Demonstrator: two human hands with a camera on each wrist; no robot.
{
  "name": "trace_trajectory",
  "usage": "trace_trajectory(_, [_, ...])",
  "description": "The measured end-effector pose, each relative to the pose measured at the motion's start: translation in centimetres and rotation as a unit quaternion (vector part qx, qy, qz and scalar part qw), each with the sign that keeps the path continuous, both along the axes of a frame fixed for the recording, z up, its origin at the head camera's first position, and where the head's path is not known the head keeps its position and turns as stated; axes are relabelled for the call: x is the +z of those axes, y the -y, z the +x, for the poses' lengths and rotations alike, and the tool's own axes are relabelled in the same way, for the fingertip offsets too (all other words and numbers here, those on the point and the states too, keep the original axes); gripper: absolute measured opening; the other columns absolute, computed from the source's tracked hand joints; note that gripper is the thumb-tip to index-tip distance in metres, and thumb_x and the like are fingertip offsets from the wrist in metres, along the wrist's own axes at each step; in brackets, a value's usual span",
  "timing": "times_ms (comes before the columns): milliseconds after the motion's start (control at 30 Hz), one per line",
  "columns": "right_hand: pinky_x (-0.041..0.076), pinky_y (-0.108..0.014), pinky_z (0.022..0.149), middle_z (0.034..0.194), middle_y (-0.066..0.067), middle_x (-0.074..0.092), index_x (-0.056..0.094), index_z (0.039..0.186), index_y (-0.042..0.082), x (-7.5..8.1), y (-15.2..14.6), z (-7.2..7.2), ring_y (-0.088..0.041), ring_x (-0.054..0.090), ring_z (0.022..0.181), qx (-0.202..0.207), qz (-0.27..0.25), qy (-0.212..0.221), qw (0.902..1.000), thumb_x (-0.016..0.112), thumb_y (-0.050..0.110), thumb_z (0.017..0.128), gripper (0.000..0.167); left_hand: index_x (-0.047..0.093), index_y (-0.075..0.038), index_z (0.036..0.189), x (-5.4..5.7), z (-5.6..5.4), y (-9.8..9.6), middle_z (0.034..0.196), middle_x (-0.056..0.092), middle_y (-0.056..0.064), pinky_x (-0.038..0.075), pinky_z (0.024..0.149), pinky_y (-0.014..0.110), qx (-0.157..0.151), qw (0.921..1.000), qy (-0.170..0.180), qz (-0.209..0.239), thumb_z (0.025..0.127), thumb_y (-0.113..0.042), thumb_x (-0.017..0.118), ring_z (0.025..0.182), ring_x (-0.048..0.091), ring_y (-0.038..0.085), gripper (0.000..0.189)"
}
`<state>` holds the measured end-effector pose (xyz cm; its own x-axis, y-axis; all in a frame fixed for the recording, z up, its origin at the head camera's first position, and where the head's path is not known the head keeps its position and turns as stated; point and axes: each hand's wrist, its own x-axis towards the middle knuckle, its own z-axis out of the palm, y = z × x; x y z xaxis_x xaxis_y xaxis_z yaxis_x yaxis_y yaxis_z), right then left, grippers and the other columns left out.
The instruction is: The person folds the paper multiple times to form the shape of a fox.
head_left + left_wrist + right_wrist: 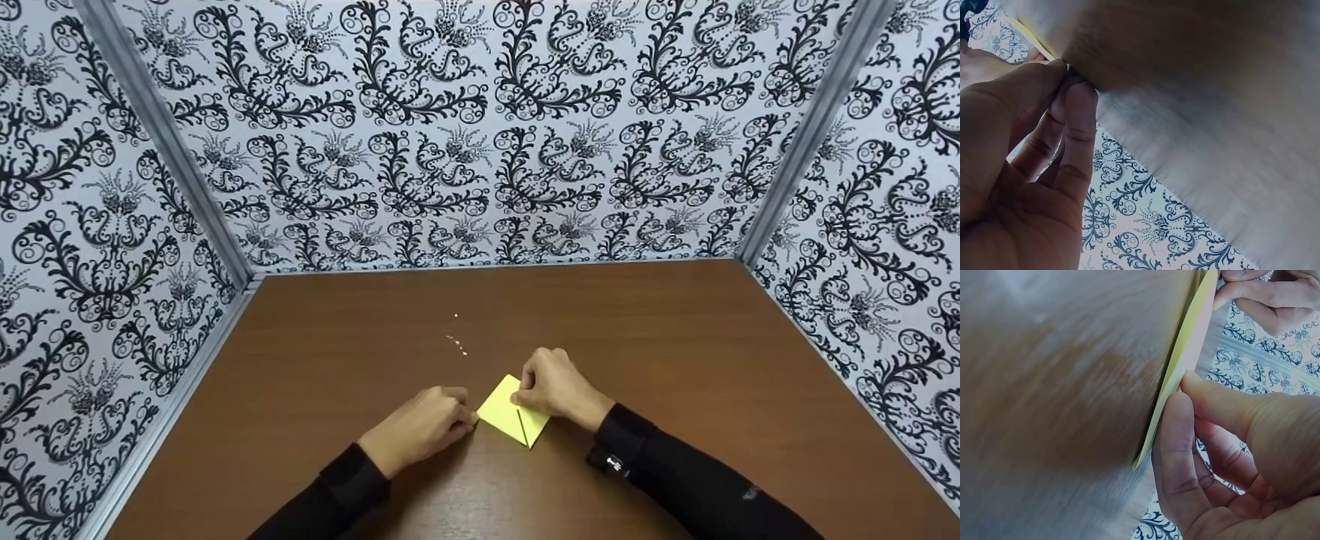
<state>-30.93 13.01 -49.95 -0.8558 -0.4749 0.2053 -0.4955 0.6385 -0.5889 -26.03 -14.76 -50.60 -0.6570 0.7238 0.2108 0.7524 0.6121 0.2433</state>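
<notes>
A yellow folded paper (501, 411) lies on the table as a square set cornerwise, with a dark slit between flaps running down to its near corner. At its left corner, my left hand (429, 429) pinches the tip between thumb and curled fingers. My right hand (559, 386) grips the paper from the right, thumb over its upper face. In the right wrist view, the paper (1188, 354) appears edge-on with its layers slightly parted, and the right thumb and forefinger hold its edge. Only a thin strip of paper (1033, 36) shows in the left wrist view, beyond the left fingertips.
Several tiny pale scraps (457, 345) lie on the brown wooden table (360, 322) beyond the paper. Walls with black scroll patterns (480, 135) enclose the table at the back and both sides, joined by grey corner posts (176, 150).
</notes>
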Motion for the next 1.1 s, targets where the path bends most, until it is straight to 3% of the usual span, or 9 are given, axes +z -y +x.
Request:
trace_trajectory(300, [0.045,-0.021,0.059,0.069,-0.001,0.080,0.082,0.067,0.011,-0.1,0.0,0.0,-0.004,0.052,0.052,-0.005,0.005,-0.003,1.0000,0.097,0.005,0.090,0.028,0.087,-0.009,0.092,0.3,-0.3,-0.5,0.086,0.065,0.001,0.047,0.068,0.015,-0.008,0.9999,-0.012,0.001,0.108,-0.006,0.083,0.074,0.053,-0.002,0.017])
trace_trajectory(467, [0.047,-0.021,0.060,0.070,-0.001,0.081,0.082,0.067,0.010,-0.1,-0.1,-0.1,-0.004,0.055,0.054,-0.006,0.003,-0.002,1.0000,0.098,0.005,0.089,0.028,0.090,-0.008,0.097,0.6,-0.5,-0.5,0.086,0.066,0.001,0.050,0.069,0.015,-0.008,0.9999,0.004,0.005,0.108,-0.005,0.083,0.074,0.054,-0.002,0.013])
trace_trajectory(700, [0.050,-0.023,0.063,0.068,0.000,0.080,0.081,0.066,0.010,0.1,-0.1,-0.2,-0.003,0.056,0.055,-0.010,0.001,-0.005,0.9999,0.099,0.005,0.087,0.028,0.092,-0.007,0.103,1.1,-1.1,-0.6,0.093,0.079,0.003,0.061,0.074,0.018,-0.004,0.9996,0.017,0.024,0.106,-0.006,0.086,0.083,0.071,0.005,0.007])
trace_trajectory(967, [0.047,-0.024,0.063,0.066,0.003,0.078,0.082,0.067,0.012,0.0,0.0,-0.1,-0.008,0.055,0.056,-0.037,0.004,0.030,0.9989,0.097,0.007,0.089,0.026,0.091,-0.007,0.103,1.3,-2.1,-1.5,0.095,0.085,0.004,0.059,0.073,0.019,0.010,0.9981,0.038,0.048,0.105,-0.003,0.085,0.084,0.074,0.007,0.007])
trace_trajectory(1100, [0.050,-0.026,0.065,0.066,0.004,0.078,0.082,0.066,0.013,0.1,0.1,-0.1,-0.008,0.058,0.058,-0.051,0.007,0.036,0.9980,0.098,0.009,0.086,0.026,0.089,-0.005,0.099,1.4,-2.6,-2.1,0.090,0.084,0.004,0.056,0.071,0.019,0.017,0.9976,0.030,0.059,0.103,-0.002,0.085,0.079,0.068,0.005,0.007])
